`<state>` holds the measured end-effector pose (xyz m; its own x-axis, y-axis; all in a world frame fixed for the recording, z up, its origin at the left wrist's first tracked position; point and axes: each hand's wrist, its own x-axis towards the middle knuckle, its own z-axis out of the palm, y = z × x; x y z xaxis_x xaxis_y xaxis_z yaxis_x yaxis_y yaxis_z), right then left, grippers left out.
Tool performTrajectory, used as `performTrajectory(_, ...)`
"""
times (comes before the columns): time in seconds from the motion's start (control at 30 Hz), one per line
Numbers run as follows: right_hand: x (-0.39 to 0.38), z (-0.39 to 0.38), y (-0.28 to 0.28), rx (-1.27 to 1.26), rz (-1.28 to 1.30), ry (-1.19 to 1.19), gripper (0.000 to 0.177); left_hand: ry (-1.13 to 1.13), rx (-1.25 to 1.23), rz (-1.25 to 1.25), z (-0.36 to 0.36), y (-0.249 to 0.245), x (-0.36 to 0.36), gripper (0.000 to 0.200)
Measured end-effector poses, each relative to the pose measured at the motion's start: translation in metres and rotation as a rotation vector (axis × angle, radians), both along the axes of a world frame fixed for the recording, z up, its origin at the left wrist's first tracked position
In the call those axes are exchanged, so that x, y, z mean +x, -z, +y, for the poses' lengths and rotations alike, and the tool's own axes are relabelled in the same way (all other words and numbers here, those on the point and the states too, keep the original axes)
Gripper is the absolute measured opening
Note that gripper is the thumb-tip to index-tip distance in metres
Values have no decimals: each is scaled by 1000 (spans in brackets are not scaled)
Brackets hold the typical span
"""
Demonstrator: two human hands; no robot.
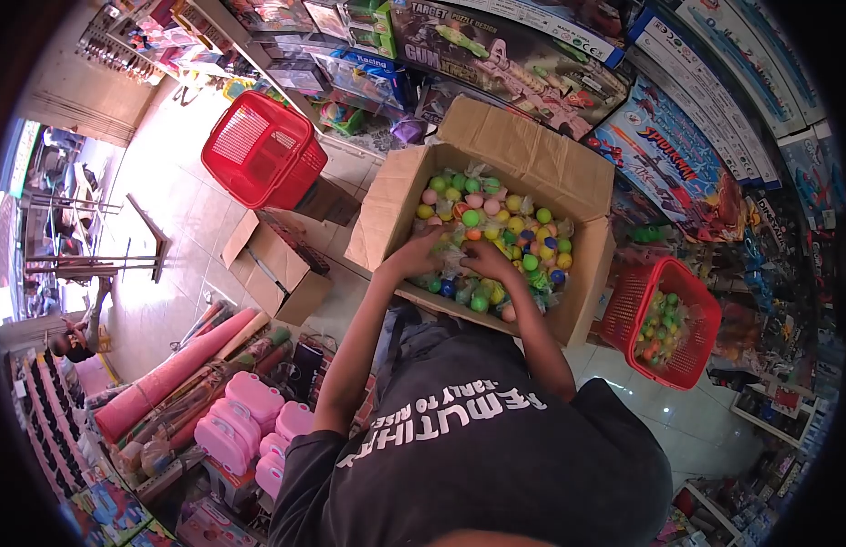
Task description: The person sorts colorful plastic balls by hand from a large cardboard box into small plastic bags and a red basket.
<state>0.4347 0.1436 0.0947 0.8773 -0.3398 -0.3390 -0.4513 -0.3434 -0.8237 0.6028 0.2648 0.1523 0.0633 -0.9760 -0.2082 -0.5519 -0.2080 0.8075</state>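
A large open cardboard box (496, 126) stands in front of me, filled with small colourful balls (523, 232) in green, yellow, pink, orange and blue. Clear plastic wrapping shows among the balls. Both of my hands are inside the box, near its front left part. My left hand (421, 253) has its fingers bent over a clear plastic bag (452, 257) among the balls. From the other side, my right hand (485, 260) closes its curled fingers on the same crinkled plastic. Some fingertips are hidden by the plastic and balls.
At right stands a red basket (611, 314) holding more balls; another red basket (259, 187) is at upper left. A smaller cardboard box (300, 294) sits on the floor. Rolled material (168, 374) and pink cases (236, 424) lie at left. Boxed toys (514, 64) line the shelves.
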Motion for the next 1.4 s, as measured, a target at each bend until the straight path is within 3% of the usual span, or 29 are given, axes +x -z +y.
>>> performTrajectory(0.03, 3, -4, -9, 2, -37, -3, 26, 45, 170, 125, -3, -10, 0, 64)
performTrajectory(0.17, 15, -4, -29, 146, -159, 48, 21, 58, 171, 165, -3, -12, 0, 68)
performTrajectory(0.27, 25, 2, -45, 367, -259, 175, 16, -139, 184, 239, -5, -6, 3, 65)
performTrajectory(0.37, 29, 10, -49, 488, -364, 324, 18, -262, 39, 272, -1, 6, 7, 59)
performTrajectory(0.43, 28, 10, -62, 767, -337, 468, 20, -281, -102, 184, 5, -4, 10, 50)
performTrajectory(0.53, 22, 4, -38, 832, -287, 442, 23, -425, -186, 153, 13, -27, 11, 37)
performTrajectory(0.57, 20, 1, -23, 832, -288, 442, 23, -424, -186, 152, 14, -33, 11, 37)
performTrajectory(0.63, 17, 0, 9, 511, -26, 82, 32, -452, -283, 42, 17, -40, 10, 27)
performTrajectory(0.67, 18, 2, 21, 510, -27, 82, 32, -451, -284, 41, 19, -40, 9, 27)
performTrajectory(0.73, 25, 14, 33, 208, 134, -231, 40, -454, -324, 14, 23, -39, 6, 23)
performTrajectory(0.87, 29, 49, 55, 59, -40, -301, 47, -411, -373, -136, 27, -30, 1, 22)
performTrajectory(0.93, 31, 58, 64, -178, -55, -222, 54, -449, -373, -93, 27, -28, 1, 22)
performTrajectory(1.03, 32, 51, 51, -106, 111, -271, 57, -456, -362, -85, 27, -28, 1, 23)
performTrajectory(1.4, 24, 40, 42, 79, 38, -314, 45, -456, -384, -156, 27, -24, -2, 23)
